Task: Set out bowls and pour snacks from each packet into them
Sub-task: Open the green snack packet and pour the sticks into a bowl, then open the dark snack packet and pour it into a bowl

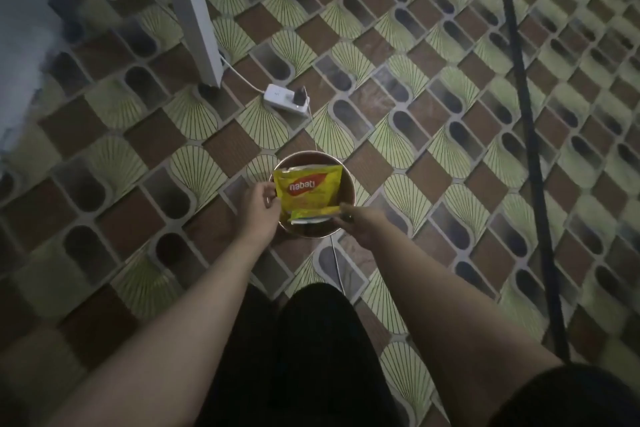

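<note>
A round brown bowl [348, 184] hangs above the patterned floor in the middle of the head view. A yellow Nabati snack packet [308, 189] lies across the bowl's opening, and a second, smaller yellow packet [313, 215] sits at its near edge. My left hand [259, 203] grips the bowl's left rim beside the big packet. My right hand [360, 222] holds the bowl's right near rim and pinches the smaller packet's end. The bowl's inside is mostly hidden by the packets.
A white power strip [285, 99] with a dark plug and white cables lies on the floor beyond the bowl. A white furniture leg [197, 10] stands at the upper left. A dark cable [530, 135] runs down the right side. My dark-clothed legs [311, 357] are below.
</note>
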A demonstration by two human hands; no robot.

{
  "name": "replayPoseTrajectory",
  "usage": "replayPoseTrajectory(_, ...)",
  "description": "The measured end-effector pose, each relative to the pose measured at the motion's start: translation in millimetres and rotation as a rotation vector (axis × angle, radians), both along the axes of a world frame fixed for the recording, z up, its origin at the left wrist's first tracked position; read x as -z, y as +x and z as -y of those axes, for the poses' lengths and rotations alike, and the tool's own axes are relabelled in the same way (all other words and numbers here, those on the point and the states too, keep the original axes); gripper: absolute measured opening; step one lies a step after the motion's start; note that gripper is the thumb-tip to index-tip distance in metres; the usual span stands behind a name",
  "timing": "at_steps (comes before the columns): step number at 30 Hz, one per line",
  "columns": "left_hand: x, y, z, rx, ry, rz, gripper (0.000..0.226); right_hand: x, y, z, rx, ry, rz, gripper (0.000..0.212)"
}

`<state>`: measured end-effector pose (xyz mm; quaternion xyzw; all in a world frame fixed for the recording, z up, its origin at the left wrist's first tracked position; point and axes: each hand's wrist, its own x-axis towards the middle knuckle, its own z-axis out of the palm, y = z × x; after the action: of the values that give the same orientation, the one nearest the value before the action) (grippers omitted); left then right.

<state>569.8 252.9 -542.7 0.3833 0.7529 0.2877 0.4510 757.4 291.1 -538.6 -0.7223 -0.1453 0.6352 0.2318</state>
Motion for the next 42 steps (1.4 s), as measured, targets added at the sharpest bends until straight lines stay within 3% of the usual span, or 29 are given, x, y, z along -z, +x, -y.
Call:
replayPoseTrajectory(3,3.6,3.4,-1.8,-0.004,-0.003,0.013,0.026,-5.3,-4.0,-12.3,0.037,0.04,-0.031,0.047)
replayPoseTrajectory(7,-45.5,9.4,-1.4,-0.034,0.005,0.035,0.027,-54.7,-17.8,-8.5,-0.097,0.162,0.133,0.05)
replayPoseTrajectory(12,-167.8,8.1,-0.1,-0.072,0.076,0.033,0.028,-174.0,-46.3,3.0,-0.161,0.352,0.113,0.038)
replayPoseTrajectory(18,-339.0,-6.3,8.5,-0.18,0.335,0.01,0.029,-356.6,-78.8,13.6,-0.323,0.645,0.031,0.023)
replayPoseTrajectory(23,-477.7,-34.0,37.7,-0.38,0.64,-0.079,0.031,-492.7,-114.9,33.4,-0.581,0.952,-0.046,0.018)
replayPoseTrajectory(28,-578.8,-80.3,103.8,-0.632,0.869,-0.229,0.033,-581.5,-176.9,73.0,-0.846,1.249,-0.126,0.018)
replayPoseTrajectory(35,-617.7,-166.5,230.9,-0.954,0.996,-0.452,0.035,-630.4,-289.7,160.9,-1.082,1.368,-0.403,0.019)
replayPoseTrajectory(42,-613.0,-251.5,361.1,-1.267,0.951,-0.631,0.018,-635.7,-392.1,261.1,-1.28,1.373,-0.605,0.022)
